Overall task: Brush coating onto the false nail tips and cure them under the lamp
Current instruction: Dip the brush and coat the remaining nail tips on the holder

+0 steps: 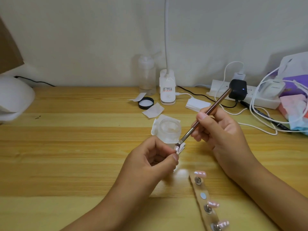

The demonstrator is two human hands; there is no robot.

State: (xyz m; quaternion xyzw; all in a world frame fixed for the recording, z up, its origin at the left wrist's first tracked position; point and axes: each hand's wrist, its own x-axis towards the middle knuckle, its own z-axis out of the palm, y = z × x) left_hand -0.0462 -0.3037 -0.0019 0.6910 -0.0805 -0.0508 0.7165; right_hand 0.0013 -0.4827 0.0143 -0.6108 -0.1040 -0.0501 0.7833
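Left hand: Your left hand (155,157) is raised just above the table (66,147) with its fingers curled. Thumb and forefinger pinch the held nail tip (177,148) at its near end.
Right hand: Your right hand (220,129) grips the brush (210,112) pen-fashion, with thumb and fingers curled round the lower handle. The handle slants up and away to the right.
Brush contact: The flat bristle end meets the upper face of the held nail tip. You cannot tell whether it presses or only touches.
Held nail tip: Pale pink and glossy. It is between your two hands, just in front of the jar (169,129).
Jar: Clear and uncapped. It stands on a white wipe (155,126) just behind your left fingers.
Holder strip: The tan holder strip (200,189) lies flat on the table beside your right forearm, running toward you, with metal studs along it.
Mounted nail tips: Three pink tips sit on the strip, the far tip (200,173), the middle tip (213,204) and the near tip (224,224). A pale round disc shows between the far and middle tips.
Domed lamp: The white domed lamp (13,97) sits at the far left table edge, well apart from both hands. It is blurred.
Desk lamp: The white clip-base desk lamp (167,87) stands at rear centre, its neck rising out of view.
Rear centre: A clear bottle (146,75) stands there, and a black lid (146,103) lies inner side up. A loose wipe square (153,110) and a pad stack (197,105) lie nearby.
Rear right: A power strip (260,100) carries a black adapter (237,90). White cables (260,129) loop across the table.
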